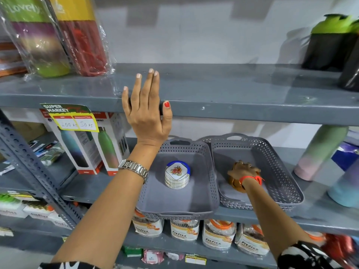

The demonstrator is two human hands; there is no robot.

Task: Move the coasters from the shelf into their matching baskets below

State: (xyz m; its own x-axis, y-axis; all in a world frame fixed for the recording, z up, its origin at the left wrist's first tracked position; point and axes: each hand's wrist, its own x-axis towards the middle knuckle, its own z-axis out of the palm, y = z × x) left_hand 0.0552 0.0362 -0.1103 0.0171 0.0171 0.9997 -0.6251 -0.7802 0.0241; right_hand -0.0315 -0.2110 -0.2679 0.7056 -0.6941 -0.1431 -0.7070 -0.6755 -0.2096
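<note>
Two grey perforated baskets stand side by side on the lower shelf. In the left basket [204, 162] sits a stack of white square coasters [177, 177] with a floral print and blue rim. My right hand [242, 172] is down inside the right basket [275, 164], fingers closed over brown wooden coasters [234, 184] resting on the basket floor. My left hand [146, 111] lies flat and open on the front edge of the upper shelf [242, 90], holding nothing. No coasters show on that upper shelf.
Wrapped bottles [58, 35] stand at the upper shelf's left, black containers with a green lid [330, 41] at its right. Boxed bottles [91, 144] sit left of the baskets, pastel bottles [320, 152] to their right. Jars [217, 233] line the shelf below.
</note>
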